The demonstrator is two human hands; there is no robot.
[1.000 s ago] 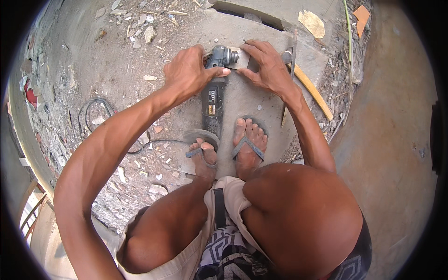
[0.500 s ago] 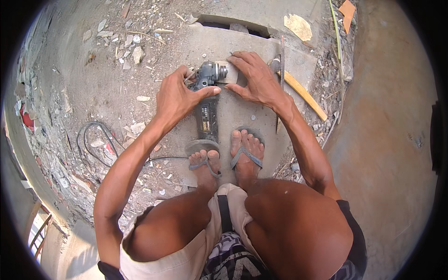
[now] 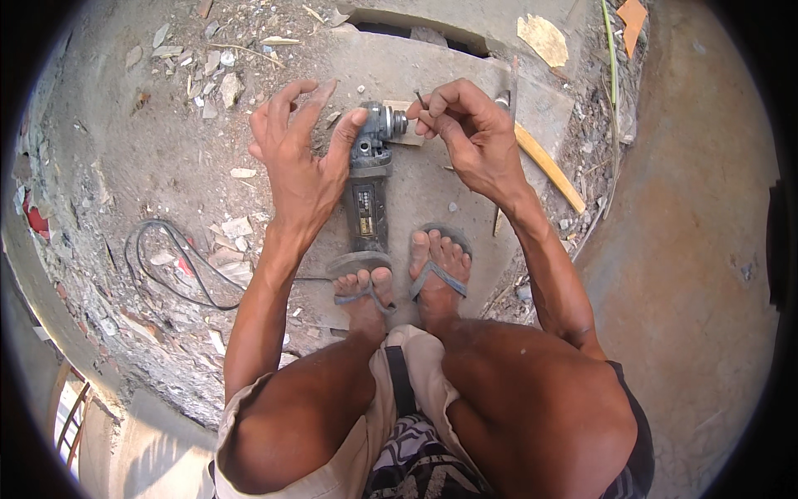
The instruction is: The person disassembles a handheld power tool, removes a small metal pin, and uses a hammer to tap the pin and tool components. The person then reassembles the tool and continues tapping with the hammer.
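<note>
A black angle grinder (image 3: 366, 204) lies on the concrete between my hands, its gear head away from me and its bare spindle turned right. My left hand (image 3: 299, 158) is open, fingers spread, beside the gear head with the thumb at its near edge. Just right of the spindle, my right hand (image 3: 475, 133) pinches a small, thin dark piece (image 3: 421, 101), like a nail or pin; its lower end is hidden by the fingers. Under the spindle lies a flat tan piece (image 3: 407, 137). A grey round disc (image 3: 357, 263) lies at the grinder's rear, by my left toes.
A hammer with a yellow wooden handle (image 3: 550, 170) lies right of my right hand, partly covered. A black cord (image 3: 170, 237) loops on the left among rubble (image 3: 229, 90). Beyond the grinder, a slot (image 3: 416, 32) opens in the concrete.
My left hand has drawn back from the grinder's head and spread its fingers. My right hand, spread before, has closed into a pinch on the thin dark piece beside the spindle.
</note>
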